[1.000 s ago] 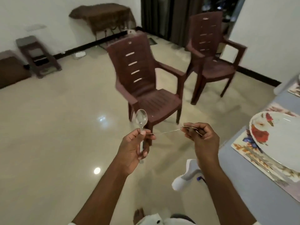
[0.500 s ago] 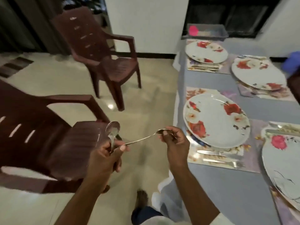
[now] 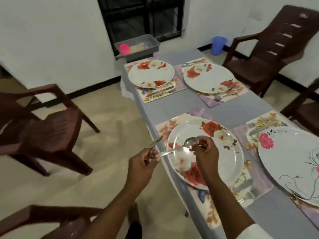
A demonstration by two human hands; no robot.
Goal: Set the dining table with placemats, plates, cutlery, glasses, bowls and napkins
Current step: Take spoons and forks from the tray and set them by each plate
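My right hand (image 3: pixel 206 152) pinches a metal spoon (image 3: pixel 181 146) by its bowl, over the near left floral plate (image 3: pixel 229 152). The spoon's handle points left toward my left hand (image 3: pixel 143 161), which grips another spoon (image 3: pixel 154 144) by its handle just off the table's left edge. The grey table (image 3: pixel 172 106) carries several floral placemats, each with a plate: far left plate (image 3: pixel 151 74), far right plate (image 3: pixel 209 78), near right plate (image 3: pixel 290 161). Knives and forks (image 3: pixel 246 188) lie on the mats beside the plates.
Dark red plastic chairs stand around: one at the left (image 3: pixel 39 125), one at the bottom left (image 3: pixel 51 221), one at the far right (image 3: pixel 276 49). A grey tray (image 3: pixel 138 47) with a pink cup sits past the table's far end. A blue bucket (image 3: pixel 218 44) stands on the floor.
My view has swung right from the chairs to the table. Both hands moved with the spoons toward the table; my right hand now hovers over the near left plate.
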